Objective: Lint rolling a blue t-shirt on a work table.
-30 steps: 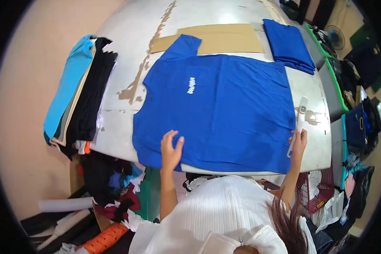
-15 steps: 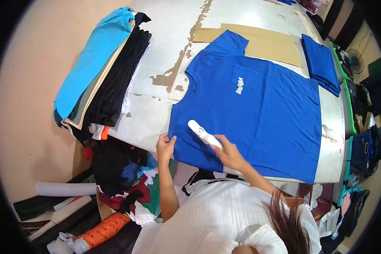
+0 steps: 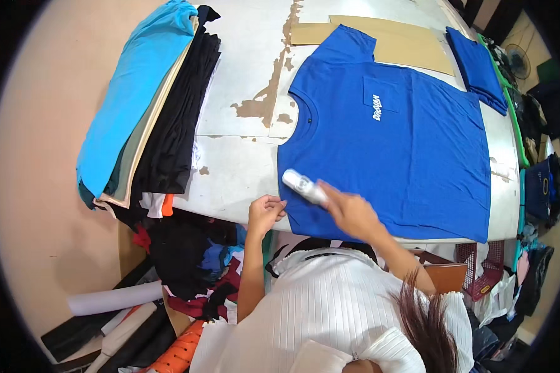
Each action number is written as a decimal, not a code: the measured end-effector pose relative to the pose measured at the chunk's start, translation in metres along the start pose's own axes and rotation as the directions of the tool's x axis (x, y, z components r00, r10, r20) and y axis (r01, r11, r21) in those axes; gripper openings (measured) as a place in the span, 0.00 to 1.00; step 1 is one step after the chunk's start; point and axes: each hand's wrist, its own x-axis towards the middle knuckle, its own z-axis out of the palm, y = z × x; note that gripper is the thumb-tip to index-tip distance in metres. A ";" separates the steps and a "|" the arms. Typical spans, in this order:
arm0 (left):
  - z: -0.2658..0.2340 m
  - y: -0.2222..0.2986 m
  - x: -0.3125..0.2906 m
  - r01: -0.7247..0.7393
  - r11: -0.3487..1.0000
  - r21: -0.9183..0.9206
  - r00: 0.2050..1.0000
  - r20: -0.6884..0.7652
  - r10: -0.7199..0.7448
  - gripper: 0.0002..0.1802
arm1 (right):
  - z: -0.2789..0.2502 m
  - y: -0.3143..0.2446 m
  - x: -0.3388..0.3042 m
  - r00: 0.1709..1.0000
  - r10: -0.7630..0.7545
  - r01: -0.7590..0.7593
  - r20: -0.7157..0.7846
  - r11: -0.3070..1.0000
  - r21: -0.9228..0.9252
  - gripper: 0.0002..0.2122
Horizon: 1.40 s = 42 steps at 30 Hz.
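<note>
A blue T-shirt (image 3: 354, 149) lies spread flat on the white table, its neckline to the left and a chest pocket with white print near the middle. At its near left edge, the fingers of my left hand (image 3: 267, 214) are pinched together on the fabric by the shoulder. My right hand (image 3: 354, 214) is closed round a white hand-held device (image 3: 303, 186) with a rounded end and a round grey detail. It is over the shirt's near left part, slightly blurred; whether it touches the cloth I cannot tell.
Folded black garments (image 3: 177, 118) and a light blue one (image 3: 134, 93) are stacked at the table's left. Brown card sheets (image 3: 404, 46) lie beyond the shirt, with folded blue garments (image 3: 476, 68) at far right. A cloth pile (image 3: 177, 255) and rolls lie below left; a maroon basket (image 3: 486, 273) stands below right.
The view has shifted, so the table and shirt sit higher and further right in it. My right hand still holds the white device, now at a slightly different angle. My left hand stays by the shirt's edge.
</note>
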 end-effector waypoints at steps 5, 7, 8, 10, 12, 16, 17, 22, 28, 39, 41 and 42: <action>-0.003 -0.006 0.003 -0.049 0.999 -0.004 0.998 0.037 0.049 0.10 | -0.028 -0.018 0.014 0.993 0.116 -0.115 0.008 0.978 0.176 0.20; -0.005 -0.004 0.003 -0.038 0.999 0.014 0.998 0.054 0.038 0.10 | -0.011 -0.005 0.014 0.993 -0.104 0.083 0.063 0.956 0.283 0.19; -0.006 -0.001 0.004 -0.029 0.999 0.035 0.997 0.066 0.026 0.10 | -0.001 0.002 0.015 0.986 -0.125 0.085 0.110 0.947 0.311 0.19; -0.007 0.003 0.003 -0.006 0.999 0.049 0.995 0.103 0.001 0.10 | 0.001 0.002 0.018 0.986 0.030 -0.083 0.165 0.941 0.328 0.19; -0.010 0.005 0.008 0.007 0.998 0.055 0.987 0.158 -0.016 0.10 | 0.005 0.009 0.021 0.996 0.035 -0.002 -0.077 0.919 0.394 0.19; -0.010 0.015 0.015 -0.001 0.998 0.060 0.993 0.116 -0.006 0.11 | -0.006 -0.004 0.021 0.999 0.048 -0.044 0.003 0.876 0.480 0.19; -0.009 0.016 0.020 -0.014 0.999 0.037 0.995 0.099 0.011 0.11 | 0.001 0.006 0.025 0.995 -0.093 0.070 0.036 0.913 0.401 0.20; -0.010 0.019 0.041 -0.021 0.991 0.136 0.991 0.134 0.002 0.11 | 0.001 0.004 0.038 0.959 0.190 -0.075 -0.212 0.888 0.454 0.20; -0.001 0.039 0.054 -0.093 0.975 0.202 0.996 0.003 0.094 0.15 | -0.006 0.019 0.034 0.997 0.058 -0.076 0.054 0.906 0.415 0.20; 0.012 0.051 0.062 -0.315 0.748 0.584 0.890 -0.094 0.447 0.12 | 0.019 0.019 0.012 0.926 0.376 -0.261 0.028 0.586 0.767 0.12; 0.032 0.053 0.052 -0.550 0.560 0.620 0.672 -0.069 0.737 0.16 | 0.024 0.017 0.012 0.900 0.434 -0.168 -0.040 0.431 0.887 0.12; 0.045 0.056 0.046 -0.619 0.627 0.473 0.706 -0.016 0.708 0.17 | 0.019 0.012 0.008 0.912 0.411 -0.184 -0.011 0.433 0.883 0.10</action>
